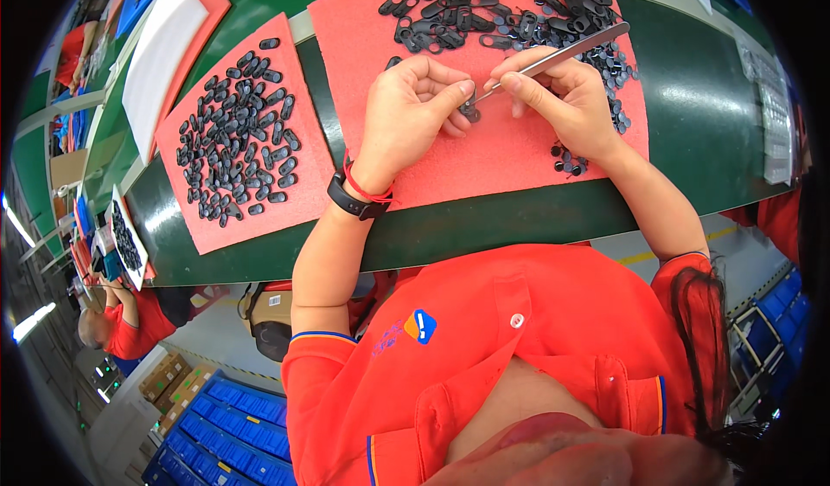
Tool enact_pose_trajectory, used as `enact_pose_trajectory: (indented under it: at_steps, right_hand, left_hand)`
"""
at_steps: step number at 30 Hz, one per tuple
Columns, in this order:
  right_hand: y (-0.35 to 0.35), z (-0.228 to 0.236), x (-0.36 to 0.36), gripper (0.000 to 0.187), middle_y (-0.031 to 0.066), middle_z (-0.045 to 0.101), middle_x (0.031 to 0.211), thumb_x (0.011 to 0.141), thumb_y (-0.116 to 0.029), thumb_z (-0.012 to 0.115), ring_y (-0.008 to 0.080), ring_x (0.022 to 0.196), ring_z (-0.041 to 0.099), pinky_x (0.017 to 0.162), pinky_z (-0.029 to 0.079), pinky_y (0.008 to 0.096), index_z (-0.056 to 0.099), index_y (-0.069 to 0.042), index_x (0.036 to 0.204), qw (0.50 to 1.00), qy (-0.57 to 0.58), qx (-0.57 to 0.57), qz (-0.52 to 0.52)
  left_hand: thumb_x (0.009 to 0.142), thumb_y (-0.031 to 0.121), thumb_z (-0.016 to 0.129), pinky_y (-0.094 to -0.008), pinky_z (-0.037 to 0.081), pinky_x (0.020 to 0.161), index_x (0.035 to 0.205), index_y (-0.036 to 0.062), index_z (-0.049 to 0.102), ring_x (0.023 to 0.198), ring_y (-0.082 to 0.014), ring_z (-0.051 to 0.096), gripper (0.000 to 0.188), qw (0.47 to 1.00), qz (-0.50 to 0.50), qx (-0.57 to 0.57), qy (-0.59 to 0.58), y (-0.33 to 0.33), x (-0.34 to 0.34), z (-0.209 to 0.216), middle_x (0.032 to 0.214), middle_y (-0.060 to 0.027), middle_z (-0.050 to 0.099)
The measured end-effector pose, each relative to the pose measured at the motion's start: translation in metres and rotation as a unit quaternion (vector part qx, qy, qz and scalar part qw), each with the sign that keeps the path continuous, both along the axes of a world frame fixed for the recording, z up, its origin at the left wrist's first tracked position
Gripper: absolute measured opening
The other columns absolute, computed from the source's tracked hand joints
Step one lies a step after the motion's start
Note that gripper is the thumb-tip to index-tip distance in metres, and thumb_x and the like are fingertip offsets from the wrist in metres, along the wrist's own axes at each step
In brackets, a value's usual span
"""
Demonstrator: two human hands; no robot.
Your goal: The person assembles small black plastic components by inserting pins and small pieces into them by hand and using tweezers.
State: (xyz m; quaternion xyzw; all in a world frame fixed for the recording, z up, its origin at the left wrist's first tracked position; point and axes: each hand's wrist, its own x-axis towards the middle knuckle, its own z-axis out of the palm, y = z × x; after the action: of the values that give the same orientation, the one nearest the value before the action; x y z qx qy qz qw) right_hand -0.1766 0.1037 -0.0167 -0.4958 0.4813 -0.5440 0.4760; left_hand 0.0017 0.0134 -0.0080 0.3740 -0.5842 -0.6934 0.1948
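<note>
Between the thumb and fingers of my left hand (411,110) is a small black oval part (469,112), partly covered by the fingertips. My right hand (558,97) grips metal tweezers (575,47), their tips pointing down-left at the black part. Whether the tips touch it or hold something, I cannot tell. Both hands are over a pink foam mat (510,170). Beyond them on the mat lie black oval parts with ring-shaped ends (445,19). Small round dark discs (618,75) are heaped at the right, and a few more discs (568,161) sit by my right wrist.
Left of my arm, a second pink mat (203,231) carries many black oval parts (238,131). Both mats rest on a dark green table (700,79). A clear plastic tray (775,131) stands at the right. Blue crates (225,425) are on the floor; a co-worker (130,326) sits at far left.
</note>
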Motion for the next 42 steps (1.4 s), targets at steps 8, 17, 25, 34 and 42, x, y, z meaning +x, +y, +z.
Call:
enact_pose_trajectory:
  at_steps: [8,17,25,34,42]
  right_hand:
    - [0.000,0.001,-0.001,0.013,0.0068,0.061,0.094,0.089,-0.005,0.055,0.0085,0.065,0.055,0.060,0.045,0.0209,0.061,0.004,0.095,0.999,0.037,-0.011,0.000]
    - [-0.001,0.004,0.001,0.012,0.0065,0.062,0.091,0.088,-0.004,0.056,0.0086,0.065,0.056,0.059,0.044,0.0205,0.061,0.004,0.095,0.999,0.038,-0.023,0.000]
    - [0.001,0.006,0.000,0.012,0.0070,0.062,0.089,0.088,-0.005,0.056,0.0089,0.066,0.056,0.059,0.044,0.0206,0.061,0.003,0.095,0.996,0.085,-0.016,0.008]
    - [0.000,0.007,-0.006,0.013,0.0103,0.063,0.088,0.089,-0.006,0.053,0.0092,0.066,0.056,0.060,0.046,0.0214,0.059,0.003,0.095,1.000,-0.001,-0.007,-0.013]
    - [-0.001,0.005,-0.005,0.013,0.0097,0.063,0.088,0.089,-0.006,0.054,0.0094,0.065,0.055,0.060,0.045,0.0218,0.060,0.004,0.095,1.000,0.024,-0.010,0.000]
  left_hand:
    - [0.085,0.008,0.061,-0.0226,0.050,0.047,0.089,-0.0063,0.057,0.056,-0.0130,0.062,0.015,1.000,-0.001,0.002,-0.002,0.001,0.000,0.000,0.074,-0.0124,0.064]
    - [0.085,0.007,0.060,-0.0214,0.049,0.047,0.090,-0.0057,0.058,0.056,-0.0115,0.061,0.014,1.000,0.006,-0.006,-0.009,0.002,-0.001,-0.001,0.074,-0.0114,0.064]
    - [0.085,0.010,0.063,-0.0195,0.048,0.047,0.093,-0.0029,0.057,0.056,-0.0092,0.060,0.016,0.999,-0.003,-0.013,-0.037,0.005,0.001,0.003,0.078,-0.0089,0.065]
    - [0.076,0.005,0.068,-0.0217,0.042,0.049,0.086,0.0049,0.070,0.054,-0.0087,0.054,0.010,0.929,0.061,-0.358,-0.075,-0.003,0.003,-0.005,0.069,-0.0042,0.057]
    - [0.079,0.006,0.067,-0.0211,0.036,0.048,0.093,0.0060,0.069,0.055,-0.0068,0.044,0.014,0.874,0.108,-0.463,-0.103,-0.020,-0.006,-0.001,0.075,-0.0017,0.055]
